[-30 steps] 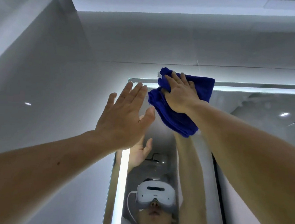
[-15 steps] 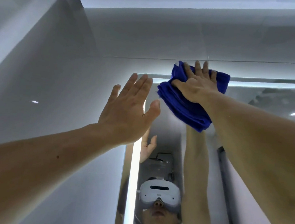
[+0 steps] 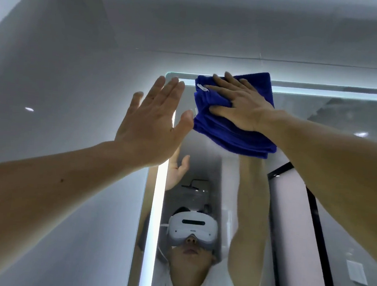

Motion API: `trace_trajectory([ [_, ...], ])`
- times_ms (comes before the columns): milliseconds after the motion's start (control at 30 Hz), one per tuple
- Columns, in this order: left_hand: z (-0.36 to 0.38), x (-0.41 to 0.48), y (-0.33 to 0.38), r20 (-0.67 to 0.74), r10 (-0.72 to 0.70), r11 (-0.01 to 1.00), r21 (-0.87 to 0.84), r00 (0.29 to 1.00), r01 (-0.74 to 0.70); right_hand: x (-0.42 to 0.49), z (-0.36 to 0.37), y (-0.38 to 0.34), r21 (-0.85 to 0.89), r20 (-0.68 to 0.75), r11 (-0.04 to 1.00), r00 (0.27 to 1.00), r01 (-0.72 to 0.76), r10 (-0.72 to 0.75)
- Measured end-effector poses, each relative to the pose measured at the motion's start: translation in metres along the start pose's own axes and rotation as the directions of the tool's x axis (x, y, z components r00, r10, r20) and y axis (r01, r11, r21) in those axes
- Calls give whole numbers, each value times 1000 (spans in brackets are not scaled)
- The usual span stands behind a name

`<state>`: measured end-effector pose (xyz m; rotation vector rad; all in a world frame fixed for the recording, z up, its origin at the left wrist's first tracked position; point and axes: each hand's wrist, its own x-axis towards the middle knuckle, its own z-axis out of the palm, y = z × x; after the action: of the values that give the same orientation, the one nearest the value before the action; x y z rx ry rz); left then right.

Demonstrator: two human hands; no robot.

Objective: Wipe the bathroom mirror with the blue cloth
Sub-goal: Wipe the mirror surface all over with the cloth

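The folded blue cloth [image 3: 234, 131] lies flat against the top left corner of the bathroom mirror [image 3: 332, 155]. My right hand [image 3: 241, 106] presses on it with fingers spread, fingertips near the mirror's lit upper edge. A small white tag shows at the cloth's upper left. My left hand [image 3: 152, 123] is flat, fingers together and raised, against the mirror's left edge and the wall beside it, just left of the cloth. The mirror reflects both raised arms and a person wearing a white headset.
A lit strip [image 3: 155, 219] runs down the mirror's left side and along its top. A grey tiled wall [image 3: 62, 86] lies to the left, the ceiling above. A black-framed shower screen [image 3: 313, 213] shows in the reflection at right.
My right hand has slid the cloth a little rightward along the mirror's top edge and flattened it out. My left hand stays in about the same place.
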<state>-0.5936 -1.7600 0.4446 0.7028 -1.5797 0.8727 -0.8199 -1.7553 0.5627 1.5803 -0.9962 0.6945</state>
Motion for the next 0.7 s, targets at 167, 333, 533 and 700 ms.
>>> trace_trajectory([
  [167,4,-11,9,22,-29,1000,-1,999,29,-31,6,-16,-31,42,996,996,80,-79],
  [333,12,-33,16,43,-19,1000,-16,999,20,-73,16,-37,-65,65,990,991,124,-120],
  [533,19,-63,24,70,7,999,-54,998,-4,-119,27,-64,-94,82,990,992,101,-93],
  [700,16,-79,26,53,9,996,-90,999,-5,-159,38,-82,-113,88,987,991,114,-104],
])
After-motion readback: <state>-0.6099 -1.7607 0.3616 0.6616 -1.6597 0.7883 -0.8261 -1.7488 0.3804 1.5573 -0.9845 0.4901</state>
